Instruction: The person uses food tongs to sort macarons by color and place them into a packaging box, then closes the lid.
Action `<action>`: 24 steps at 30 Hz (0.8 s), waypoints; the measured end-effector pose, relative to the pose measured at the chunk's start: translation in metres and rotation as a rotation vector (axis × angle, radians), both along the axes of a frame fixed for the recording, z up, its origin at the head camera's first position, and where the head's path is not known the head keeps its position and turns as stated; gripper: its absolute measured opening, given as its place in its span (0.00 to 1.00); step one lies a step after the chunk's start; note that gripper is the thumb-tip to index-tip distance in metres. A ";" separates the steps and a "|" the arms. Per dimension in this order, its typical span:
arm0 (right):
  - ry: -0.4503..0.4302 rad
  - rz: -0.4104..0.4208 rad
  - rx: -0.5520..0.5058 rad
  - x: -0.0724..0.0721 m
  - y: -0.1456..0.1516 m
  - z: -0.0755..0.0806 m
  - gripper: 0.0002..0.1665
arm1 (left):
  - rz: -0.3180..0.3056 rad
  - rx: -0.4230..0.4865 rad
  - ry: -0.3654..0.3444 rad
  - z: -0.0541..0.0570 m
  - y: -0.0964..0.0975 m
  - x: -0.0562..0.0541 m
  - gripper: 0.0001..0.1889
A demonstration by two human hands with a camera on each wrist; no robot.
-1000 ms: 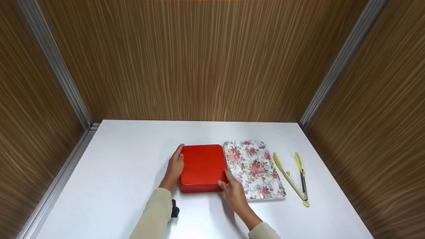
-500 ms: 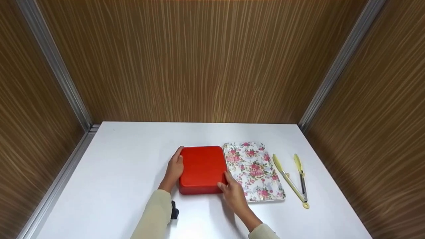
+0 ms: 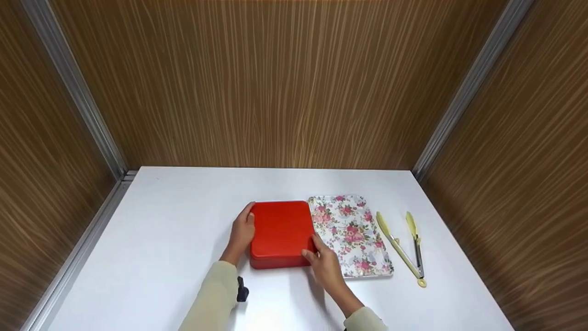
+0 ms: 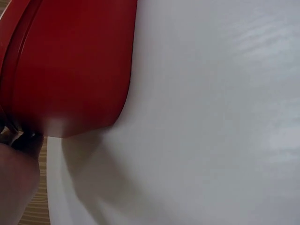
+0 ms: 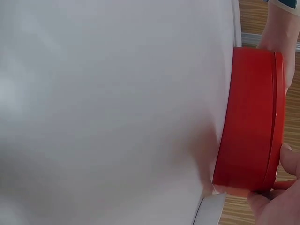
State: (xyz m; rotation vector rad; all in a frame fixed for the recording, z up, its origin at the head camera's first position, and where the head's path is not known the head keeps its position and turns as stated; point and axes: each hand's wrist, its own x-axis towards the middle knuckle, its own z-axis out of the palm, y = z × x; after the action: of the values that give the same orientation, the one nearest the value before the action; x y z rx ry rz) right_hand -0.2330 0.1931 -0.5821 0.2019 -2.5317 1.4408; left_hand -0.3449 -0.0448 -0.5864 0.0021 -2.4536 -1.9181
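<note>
A red square box with a lid sits on the white table, its smooth red top facing up. My left hand holds its left side, the fingers reaching toward the far left corner. At the near right corner, my right hand grips the box; in the right wrist view the thumb presses the lid's edge while the fingers reach round the side. The lid seam shows as a line near the top in both wrist views. Most of my left hand is cut off in the left wrist view.
A floral tray lies directly right of the box, partly behind my right hand. Two pairs of spread-looking arms form yellow-tipped tongs beyond it. Wood-patterned walls enclose the table at the back and sides.
The box has shifted very slightly to the right against the tray, with both hands staying on it. The tray and tongs have not visibly moved on the table.
</note>
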 end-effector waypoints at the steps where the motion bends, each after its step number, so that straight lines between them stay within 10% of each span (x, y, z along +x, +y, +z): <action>1: 0.001 0.001 0.006 -0.001 0.000 0.001 0.38 | 0.002 -0.008 -0.007 0.001 0.000 -0.001 0.25; 17: 0.038 -0.094 0.216 -0.017 0.006 0.009 0.22 | 0.057 -0.050 -0.055 0.019 -0.010 0.004 0.27; 24: 0.004 -0.118 0.346 -0.057 0.002 0.023 0.33 | 0.081 -0.247 0.204 0.036 0.008 0.045 0.26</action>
State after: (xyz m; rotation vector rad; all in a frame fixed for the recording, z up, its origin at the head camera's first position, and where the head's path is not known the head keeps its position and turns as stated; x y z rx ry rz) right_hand -0.2903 0.1954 -0.5590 0.1070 -2.7224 0.9528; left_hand -0.2995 -0.0366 -0.5501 -0.0924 -2.4902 -1.4927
